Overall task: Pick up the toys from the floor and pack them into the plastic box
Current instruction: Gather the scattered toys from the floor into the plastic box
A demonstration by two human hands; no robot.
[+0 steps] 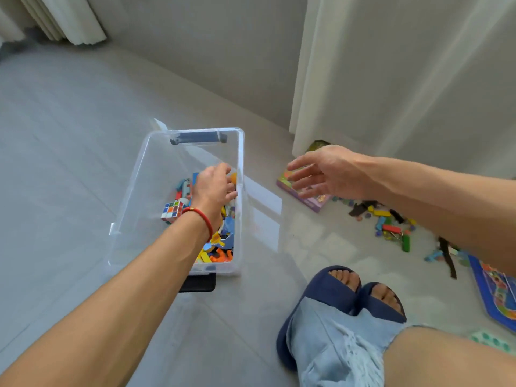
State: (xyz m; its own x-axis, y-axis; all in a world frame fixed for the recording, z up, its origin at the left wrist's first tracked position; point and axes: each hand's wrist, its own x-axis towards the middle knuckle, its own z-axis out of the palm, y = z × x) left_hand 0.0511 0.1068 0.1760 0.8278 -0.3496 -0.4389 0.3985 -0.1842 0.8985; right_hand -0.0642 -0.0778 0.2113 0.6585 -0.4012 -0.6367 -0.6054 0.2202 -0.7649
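A clear plastic box stands on the floor, holding a colour cube and several bright toy pieces. My left hand, with a red string on the wrist, is inside the box over the toys, fingers curled around an orange piece. My right hand hovers open to the right of the box, above a purple puzzle box. Loose coloured blocks lie scattered on the floor further right.
A blue play board lies at the right edge. A white curtain hangs behind the toys. My feet in dark blue slippers are below the right hand. A black object sits by the box's near end.
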